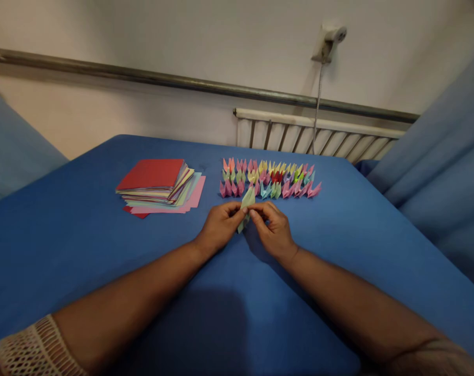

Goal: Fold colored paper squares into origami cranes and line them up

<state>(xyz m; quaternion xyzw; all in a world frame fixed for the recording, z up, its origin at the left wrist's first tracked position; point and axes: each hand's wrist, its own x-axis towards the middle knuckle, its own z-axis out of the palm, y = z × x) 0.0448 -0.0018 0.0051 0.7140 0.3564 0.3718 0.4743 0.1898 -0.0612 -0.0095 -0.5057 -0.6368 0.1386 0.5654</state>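
A pale green piece of folded paper (249,197), narrow and pointed at its top and bottom, is held upright between my hands above the table. My left hand (220,225) pinches it from the left with thumb and fingers. From the other side, my right hand (274,227) pinches at its right edge, thumb against forefinger. Just beyond stand rows of small folded paper cranes (276,177) in pink, yellow, green, blue and red. The fingertips hide the middle of the green paper.
A blue cloth covers the table (83,250). To the left lies a stack of coloured paper sheets (152,174), red on top. Behind are a metal rail (174,81), a radiator (276,115) and a wall socket (328,43) with a hanging cord. Blue curtains (452,146) flank the table.
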